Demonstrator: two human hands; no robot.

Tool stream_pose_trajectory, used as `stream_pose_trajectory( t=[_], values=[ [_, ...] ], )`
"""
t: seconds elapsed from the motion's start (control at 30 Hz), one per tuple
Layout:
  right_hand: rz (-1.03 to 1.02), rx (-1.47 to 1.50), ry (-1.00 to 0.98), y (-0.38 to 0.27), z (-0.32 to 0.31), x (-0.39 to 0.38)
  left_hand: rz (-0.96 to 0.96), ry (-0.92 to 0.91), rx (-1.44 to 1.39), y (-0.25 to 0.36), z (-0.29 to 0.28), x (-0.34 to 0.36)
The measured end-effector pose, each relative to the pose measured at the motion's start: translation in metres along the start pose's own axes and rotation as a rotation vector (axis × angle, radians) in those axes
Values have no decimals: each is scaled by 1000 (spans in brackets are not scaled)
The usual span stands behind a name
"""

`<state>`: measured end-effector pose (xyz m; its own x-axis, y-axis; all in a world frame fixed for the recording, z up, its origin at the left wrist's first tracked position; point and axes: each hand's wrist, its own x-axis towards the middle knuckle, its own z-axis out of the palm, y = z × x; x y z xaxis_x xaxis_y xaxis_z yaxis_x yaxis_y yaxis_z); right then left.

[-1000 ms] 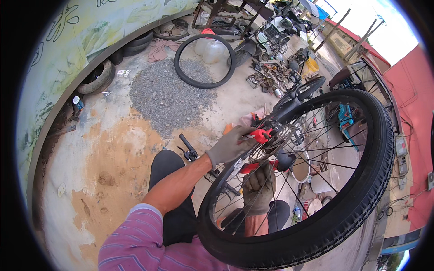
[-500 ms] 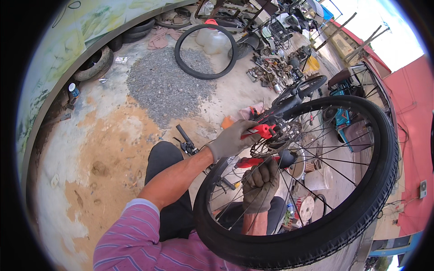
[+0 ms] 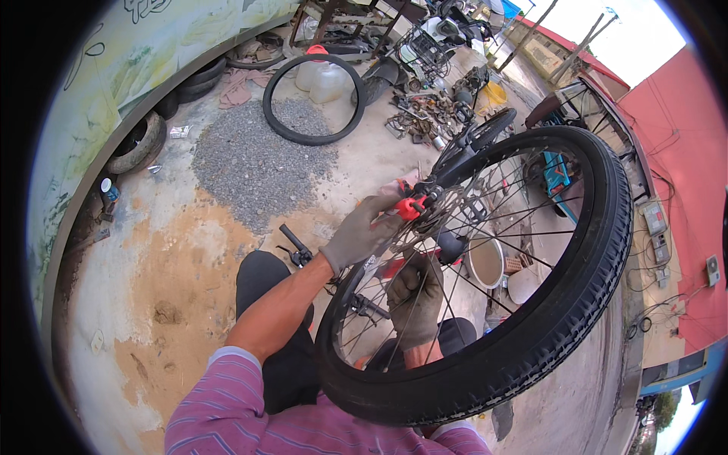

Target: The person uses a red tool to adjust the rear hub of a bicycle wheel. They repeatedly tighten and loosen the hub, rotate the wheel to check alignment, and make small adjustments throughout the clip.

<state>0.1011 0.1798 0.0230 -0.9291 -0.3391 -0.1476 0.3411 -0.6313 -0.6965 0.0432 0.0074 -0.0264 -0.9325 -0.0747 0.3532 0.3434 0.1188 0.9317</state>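
Note:
A bicycle wheel point(image 3: 588, 284) with a black knobbly tyre is raised over my lap, its spokes spread across the right half of the view. My gloved left hand point(image 3: 367, 231) is closed on a red-handled tool point(image 3: 412, 207) beside the hub and brake disc point(image 3: 435, 216). My gloved right hand point(image 3: 415, 303) is behind the spokes under the hub, fingers curled near a red and black part; what it grips is hidden. Black handlebars point(image 3: 293, 244) lie beside my left knee, and the rest of the bike point(image 3: 466, 148) extends back beyond the hub.
A loose tyre point(image 3: 313, 139) lies by gravel point(image 3: 250, 167) and plastic jugs point(image 3: 327, 83). Old tyres point(image 3: 135, 145) line the left wall. Metal parts point(image 3: 425, 114) and motorbikes lie piled at the back. Buckets point(image 3: 485, 262) stand beyond the wheel, near a pink wall point(image 3: 694, 189).
The wheel and both hands sit slightly higher and further left in the picture, along with the surroundings. Both hands stay at the hub with little change in grip.

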Motion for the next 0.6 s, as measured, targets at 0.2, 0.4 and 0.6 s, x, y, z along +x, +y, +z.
stream_pose_trajectory(
  t=[0.2,0.4,0.6],
  values=[
    [62,-161,-77,-1,-27,-6,-63,6,-77,0,-3,-11],
    [92,-28,216,-9,-63,-30,-55,79,-108,22,-7,-5],
    [-184,-221,209,-41,-88,1,-34,14,-63,52,0,-1]
  ],
)
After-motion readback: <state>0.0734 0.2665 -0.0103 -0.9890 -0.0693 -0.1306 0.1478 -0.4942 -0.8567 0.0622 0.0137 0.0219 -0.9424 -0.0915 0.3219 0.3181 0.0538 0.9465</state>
